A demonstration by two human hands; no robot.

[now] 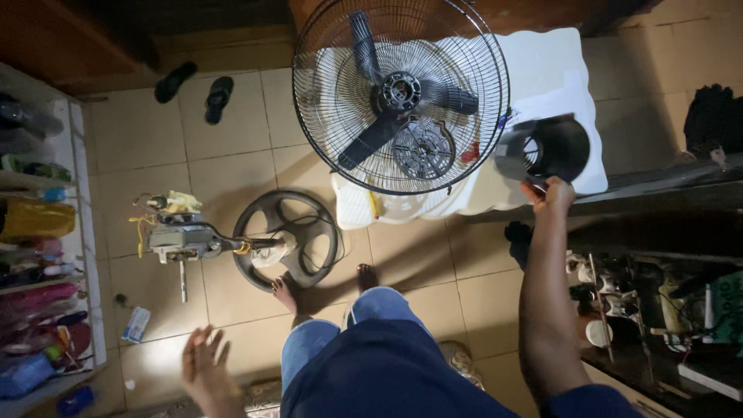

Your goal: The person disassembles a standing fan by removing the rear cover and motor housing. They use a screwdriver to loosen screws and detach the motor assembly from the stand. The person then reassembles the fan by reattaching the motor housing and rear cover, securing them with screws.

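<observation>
Left hand [204, 364] spread wide, right hand [551, 195] gripping motor cover [559, 147], fan cage [401, 97] beside

A tiled beige floor [232, 131] is carrying most things here. A round black fan base [288, 238] is lying on it, with an exposed fan motor [182, 238] just beside. Two dark slippers [197, 87] are resting near the wall. A white foam box [542, 70] is bearing the fan guard with blades [401, 94].
</observation>
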